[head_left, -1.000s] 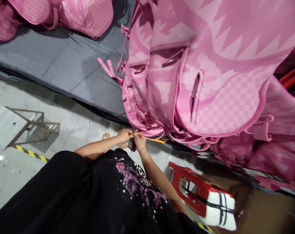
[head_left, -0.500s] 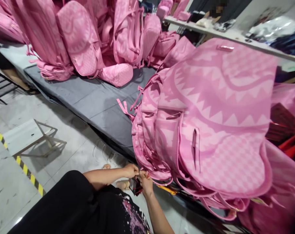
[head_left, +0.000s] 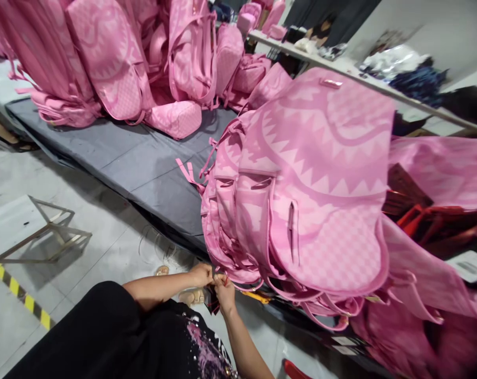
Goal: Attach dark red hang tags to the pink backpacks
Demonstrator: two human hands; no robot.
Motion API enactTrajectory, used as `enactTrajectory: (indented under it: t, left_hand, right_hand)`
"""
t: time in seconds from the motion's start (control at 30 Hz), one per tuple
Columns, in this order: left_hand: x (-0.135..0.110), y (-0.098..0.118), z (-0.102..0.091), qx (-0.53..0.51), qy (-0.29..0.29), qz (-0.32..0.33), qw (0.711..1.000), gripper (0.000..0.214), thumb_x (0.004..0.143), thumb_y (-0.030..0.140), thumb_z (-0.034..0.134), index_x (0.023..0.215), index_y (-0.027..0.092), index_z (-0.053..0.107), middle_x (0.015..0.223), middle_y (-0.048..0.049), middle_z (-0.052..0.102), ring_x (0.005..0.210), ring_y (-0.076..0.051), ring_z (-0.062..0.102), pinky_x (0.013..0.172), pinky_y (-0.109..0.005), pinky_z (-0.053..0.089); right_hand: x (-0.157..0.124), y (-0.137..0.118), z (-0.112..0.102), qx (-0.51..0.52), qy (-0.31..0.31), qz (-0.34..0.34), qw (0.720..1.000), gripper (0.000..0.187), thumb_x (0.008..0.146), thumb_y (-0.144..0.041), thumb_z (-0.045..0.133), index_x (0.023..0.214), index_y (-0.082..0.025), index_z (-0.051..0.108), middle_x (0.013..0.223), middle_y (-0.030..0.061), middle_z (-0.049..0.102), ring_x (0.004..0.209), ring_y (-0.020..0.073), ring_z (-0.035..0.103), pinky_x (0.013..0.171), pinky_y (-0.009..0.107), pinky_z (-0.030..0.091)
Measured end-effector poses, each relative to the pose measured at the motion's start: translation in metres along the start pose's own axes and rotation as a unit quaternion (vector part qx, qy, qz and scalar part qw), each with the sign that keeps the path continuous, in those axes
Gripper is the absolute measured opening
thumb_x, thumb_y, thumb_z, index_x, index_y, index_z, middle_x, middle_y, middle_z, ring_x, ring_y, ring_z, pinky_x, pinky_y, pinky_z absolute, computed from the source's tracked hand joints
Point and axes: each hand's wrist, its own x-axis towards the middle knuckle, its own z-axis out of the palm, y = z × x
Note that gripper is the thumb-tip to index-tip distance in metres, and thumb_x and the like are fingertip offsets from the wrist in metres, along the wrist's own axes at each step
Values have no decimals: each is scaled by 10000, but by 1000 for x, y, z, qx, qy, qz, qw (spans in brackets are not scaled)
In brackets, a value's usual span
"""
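Note:
My left hand (head_left: 201, 274) and my right hand (head_left: 224, 291) meet low in front of me, just under the bottom edge of a stack of pink backpacks (head_left: 301, 195). Both hands are closed in a pinch on a small dark and red thing (head_left: 213, 301) between them, too small to name. The top backpack has a shark-mouth pattern and a checkered lower part, and lies over the edge of the grey-covered table (head_left: 135, 158). Pink straps (head_left: 186, 171) hang from the stack's left side.
Several more pink backpacks (head_left: 115, 63) stand at the back of the table. A metal frame (head_left: 44, 234) sits on the grey floor by a yellow-black stripe (head_left: 23, 302). A shelf (head_left: 380, 84) with bundles runs behind. Red pieces (head_left: 419, 216) show at right.
The view has tilted up from the floor to the table and shelf, so the red stool has almost left the frame. My hands stay together, pinching the same small thing under the stack.

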Motion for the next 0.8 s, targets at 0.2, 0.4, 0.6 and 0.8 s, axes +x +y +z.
enactTrajectory:
  t: [0.2,0.4,0.6,0.8]
  left_hand:
    - [-2,3,-2,-17,-6,9,1000,281,915,383,626,830,116,619,801,3,619,762,-124,607,737,-292,537]
    - [-4,6,2,-86,-59,-39,994,302,978,398,529,952,110,613,731,17,601,581,-67,564,553,-207,510]
    - [1,7,3,-77,-31,-71,994,281,984,377,524,1044,112,593,723,28,580,530,-50,526,482,-171,460]
    - [5,6,-5,-68,-63,-67,993,246,964,347,566,990,108,616,743,18,610,565,-60,560,517,-185,492]
  right_hand:
    - [2,-5,4,10,20,-8,1000,406,613,-562,724,592,-230,490,449,-50,411,382,115,365,376,245,290]
    - [7,-9,8,22,22,-10,999,412,617,-544,715,564,-225,459,451,-44,427,404,120,399,409,244,326]
    - [9,-10,10,28,31,-9,999,405,610,-517,728,546,-220,460,440,-44,426,412,117,397,419,238,324]
    - [7,-7,10,27,34,-16,999,382,610,-527,707,554,-214,495,468,-27,465,453,129,431,442,244,337]
